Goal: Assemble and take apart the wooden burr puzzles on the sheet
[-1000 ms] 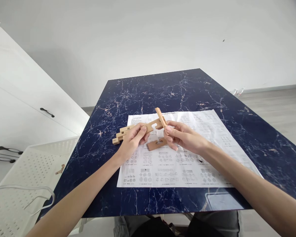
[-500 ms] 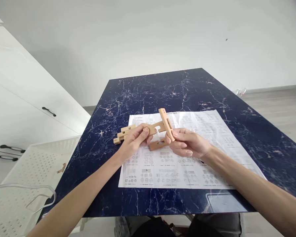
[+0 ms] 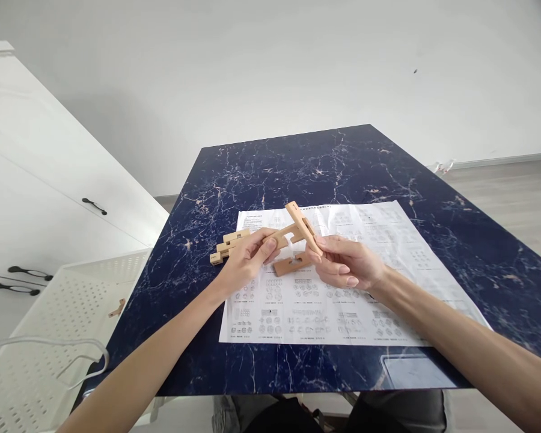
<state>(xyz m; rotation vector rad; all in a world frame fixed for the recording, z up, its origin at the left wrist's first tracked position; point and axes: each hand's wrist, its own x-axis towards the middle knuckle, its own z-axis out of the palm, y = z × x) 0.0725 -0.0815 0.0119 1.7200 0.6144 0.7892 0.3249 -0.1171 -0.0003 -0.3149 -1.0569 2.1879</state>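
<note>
My left hand [image 3: 251,252] pinches a notched wooden puzzle piece [image 3: 281,239] between thumb and fingers. Its far end meets a second wooden puzzle piece [image 3: 301,224], which slants up to the left and has a slot in it. My right hand [image 3: 345,261] is closed on the lower end of that slotted piece. Below the joined pair, another notched wooden piece [image 3: 293,263] lies on the printed sheet [image 3: 365,240]. Several more wooden pieces [image 3: 228,242] rest beside my left hand, partly hidden by it.
The sheet of small diagrams lies on a dark blue marbled table [image 3: 270,174]. To the left stand a white perforated basket [image 3: 40,379] with a small wooden piece [image 3: 116,308] inside, a white cable [image 3: 72,343] and a white cabinet [image 3: 49,162] with black handles.
The slotted piece in my right hand has tilted further to the left at its top. Both hands stay almost in place, and the view has shifted slightly.
</note>
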